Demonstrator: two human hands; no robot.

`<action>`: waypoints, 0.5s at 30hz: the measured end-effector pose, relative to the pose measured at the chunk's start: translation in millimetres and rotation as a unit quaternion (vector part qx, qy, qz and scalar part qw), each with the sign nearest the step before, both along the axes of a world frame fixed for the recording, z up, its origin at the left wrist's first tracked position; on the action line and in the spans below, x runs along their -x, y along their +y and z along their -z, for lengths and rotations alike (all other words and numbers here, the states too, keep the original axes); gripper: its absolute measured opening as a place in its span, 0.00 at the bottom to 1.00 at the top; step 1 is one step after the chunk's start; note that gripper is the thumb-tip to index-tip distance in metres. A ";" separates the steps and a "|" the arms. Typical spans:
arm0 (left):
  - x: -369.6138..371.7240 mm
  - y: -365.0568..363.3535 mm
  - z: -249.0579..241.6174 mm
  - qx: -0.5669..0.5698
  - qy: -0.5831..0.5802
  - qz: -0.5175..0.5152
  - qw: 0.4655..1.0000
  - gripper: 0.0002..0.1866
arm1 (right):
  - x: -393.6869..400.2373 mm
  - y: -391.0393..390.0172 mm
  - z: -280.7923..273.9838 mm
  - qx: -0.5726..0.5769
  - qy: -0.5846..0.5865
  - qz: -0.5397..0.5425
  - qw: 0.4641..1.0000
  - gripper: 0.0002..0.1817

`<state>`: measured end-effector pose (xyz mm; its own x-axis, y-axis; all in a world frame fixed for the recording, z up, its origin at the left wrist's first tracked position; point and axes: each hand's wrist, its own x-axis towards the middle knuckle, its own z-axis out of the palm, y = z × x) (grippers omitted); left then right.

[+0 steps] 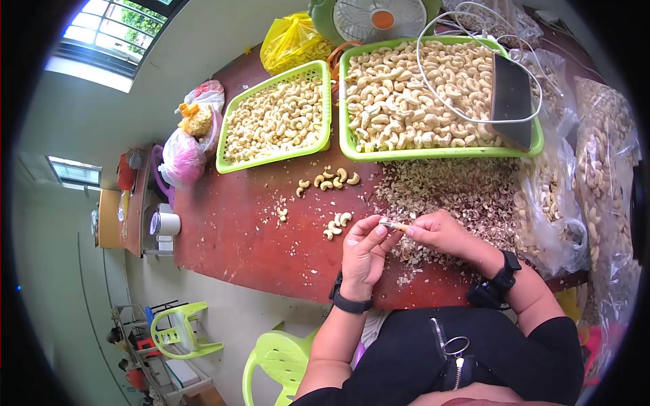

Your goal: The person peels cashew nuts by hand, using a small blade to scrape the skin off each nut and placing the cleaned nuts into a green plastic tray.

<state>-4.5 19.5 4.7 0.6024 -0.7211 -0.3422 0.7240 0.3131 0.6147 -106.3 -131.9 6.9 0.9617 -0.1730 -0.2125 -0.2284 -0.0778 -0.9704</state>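
Note:
My left hand is closed in a pinch, its fingertips around a small pale piece that looks like a cashew nut, mostly hidden by the fingers. Against it, my right hand grips a small knife by its tan handle; the short blade meets the left fingertips. Just left of my left hand lies a small group of peeled cashews. Farther back sits another group of cashews. Loose brown skins cover the red table behind and under my right hand.
Two green baskets, a smaller one and a larger one, hold cashews at the back. A phone with a white cable rests on the larger basket. Plastic bags of nuts stand right. Behind are a yellow bag and a fan.

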 end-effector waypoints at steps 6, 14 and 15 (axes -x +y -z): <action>1.3 -4.9 -2.9 0.051 -0.012 0.007 0.999 0.09 | -0.2 0.9 1.1 -0.058 0.011 -0.015 0.998 0.23; 1.8 -6.3 -2.9 0.053 -0.004 -0.008 0.999 0.07 | -0.3 1.2 3.0 -0.099 0.008 -0.015 0.995 0.22; 1.8 -6.0 -2.4 0.052 -0.004 -0.007 0.999 0.07 | -0.2 1.3 1.3 -0.103 0.009 -0.012 0.995 0.22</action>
